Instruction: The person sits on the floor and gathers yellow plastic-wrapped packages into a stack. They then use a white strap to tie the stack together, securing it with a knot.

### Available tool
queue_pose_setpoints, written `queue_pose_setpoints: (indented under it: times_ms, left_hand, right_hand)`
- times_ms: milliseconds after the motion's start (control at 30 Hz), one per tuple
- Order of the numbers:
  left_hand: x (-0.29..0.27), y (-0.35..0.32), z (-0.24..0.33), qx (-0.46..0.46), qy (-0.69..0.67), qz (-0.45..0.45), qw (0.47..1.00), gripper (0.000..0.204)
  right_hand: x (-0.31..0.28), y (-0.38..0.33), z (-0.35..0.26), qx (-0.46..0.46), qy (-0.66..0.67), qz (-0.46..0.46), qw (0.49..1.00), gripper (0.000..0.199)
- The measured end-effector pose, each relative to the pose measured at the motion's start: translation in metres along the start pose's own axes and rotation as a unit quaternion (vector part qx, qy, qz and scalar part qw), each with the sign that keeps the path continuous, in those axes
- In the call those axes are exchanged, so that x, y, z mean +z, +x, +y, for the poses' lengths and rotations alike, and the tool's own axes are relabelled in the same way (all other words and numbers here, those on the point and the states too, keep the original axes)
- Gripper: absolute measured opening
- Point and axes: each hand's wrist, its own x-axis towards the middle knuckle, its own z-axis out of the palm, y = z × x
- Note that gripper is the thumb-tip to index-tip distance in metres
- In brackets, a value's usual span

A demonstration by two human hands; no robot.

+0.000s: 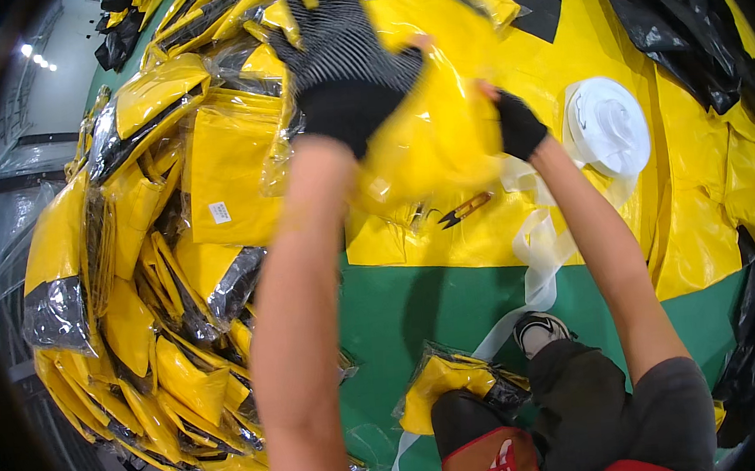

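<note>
A yellow sheet-like packet (440,135), glossy as if in clear plastic, hangs between my hands and is blurred by motion. My left hand (344,63), in a black striped glove with bare fingertips, lies over its left side with fingers spread and thumb stretched out. At the packet's right edge, my right hand (514,119), also black-gloved, has its fingers closed on it; the fingertips are partly hidden. Just below the packet, a pair of thread snips (465,210) with an orange-brown handle lies on yellow sheeting (500,240).
Bagged yellow-and-black folded packets (166,338) pile high along the left. A white tape roll (606,126) sits right of my right hand, its strip trailing onto the green surface (392,313). Another bagged packet (444,380) lies by my legs. Black sheeting (674,31) covers the far right.
</note>
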Motion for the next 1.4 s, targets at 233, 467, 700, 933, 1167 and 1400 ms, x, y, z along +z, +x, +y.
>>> queue_pose_setpoints:
  times_ms: [233,467,700,933,1167,1400]
  left_hand:
    - [-0.031,-0.019,-0.077,-0.542,-0.381,-0.322,0.677,0.055]
    - [-0.126,-0.179,0.067,-0.475,-0.329,-0.104,0.809,0.044]
    - [-0.139,-0.411,0.138,-0.677,-0.544,0.128,0.478,0.062]
    - [-0.082,-0.411,0.100,-0.655,-0.557,0.197,0.472,0.067]
    - [-0.071,-0.396,0.077,-0.577,-0.571,0.416,0.409,0.064]
    - [-0.065,-0.446,0.036,-0.570,-0.624,0.287,0.451,0.076]
  right_hand:
    - [0.021,0.051,0.033,0.050,-0.161,0.065,0.984,0.044]
    - [0.059,-0.098,0.060,0.087,-0.148,0.097,0.980,0.049]
    - [0.102,-0.104,0.124,0.101,-0.517,-0.023,0.850,0.073]
    - [0.135,-0.010,0.121,-0.134,-0.758,-0.177,0.614,0.070]
    - [0.164,0.055,0.175,0.073,-0.756,-0.213,0.614,0.089]
    - [0.144,0.085,0.197,0.149,-0.704,-0.211,0.662,0.103]
